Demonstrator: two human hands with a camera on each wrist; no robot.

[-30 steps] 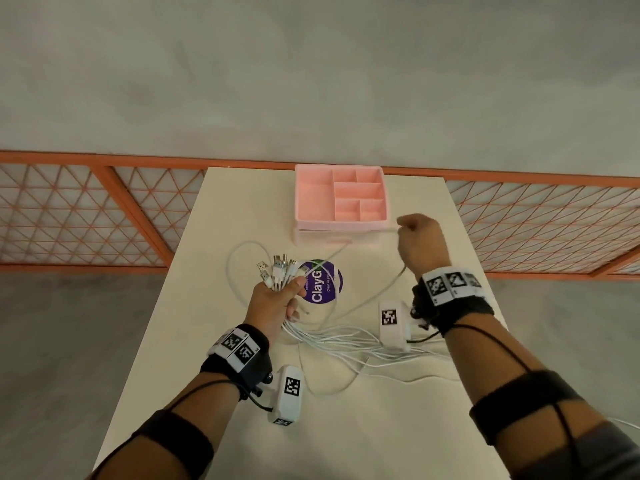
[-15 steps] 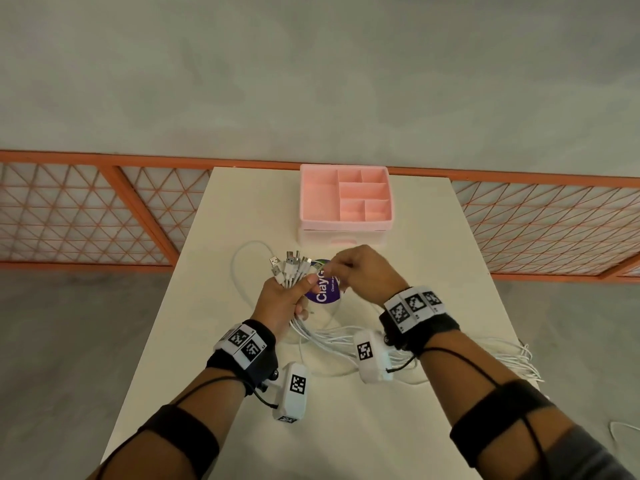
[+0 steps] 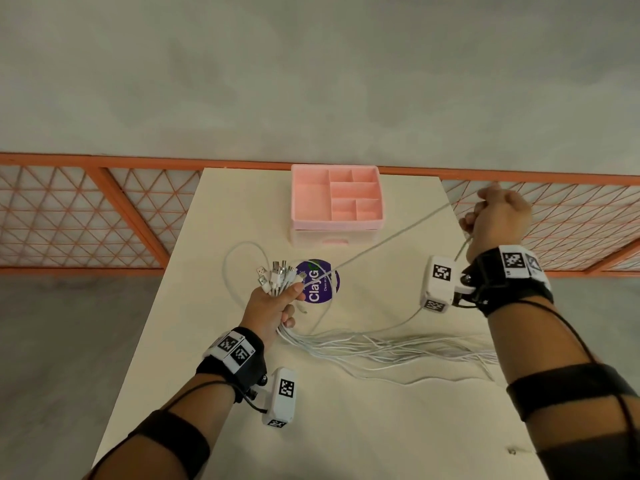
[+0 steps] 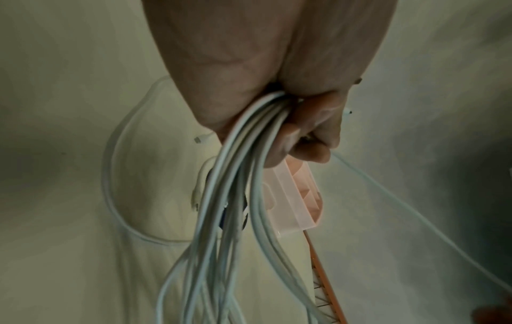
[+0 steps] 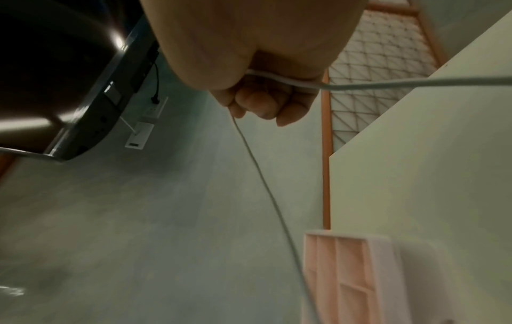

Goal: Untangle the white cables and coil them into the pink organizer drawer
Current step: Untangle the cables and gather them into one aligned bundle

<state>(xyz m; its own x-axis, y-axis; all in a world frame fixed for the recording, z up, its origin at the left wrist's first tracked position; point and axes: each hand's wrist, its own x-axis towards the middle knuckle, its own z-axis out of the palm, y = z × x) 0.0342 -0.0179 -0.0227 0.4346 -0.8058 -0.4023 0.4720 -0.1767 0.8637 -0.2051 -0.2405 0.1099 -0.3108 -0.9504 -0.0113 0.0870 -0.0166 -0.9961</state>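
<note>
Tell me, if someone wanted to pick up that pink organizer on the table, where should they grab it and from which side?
Probably by its two long outer walls, from above. The pink organizer sits flat and upright at the table's far edge with its compartments open upward. Both sides look clear, though one taut cable runs past its near right corner, so coming straight down avoids it. Its small front handle looks meant only for sliding the drawer.

There was one pink organizer drawer (image 3: 337,205) on one table (image 3: 381,427), and its top tray had six little boxes. There was one round purple sticker (image 3: 320,282). There were two hands, a left hand (image 3: 273,306) and a right hand (image 3: 498,216). The white cables (image 3: 381,351) were too many and too mixed up to count.
</note>
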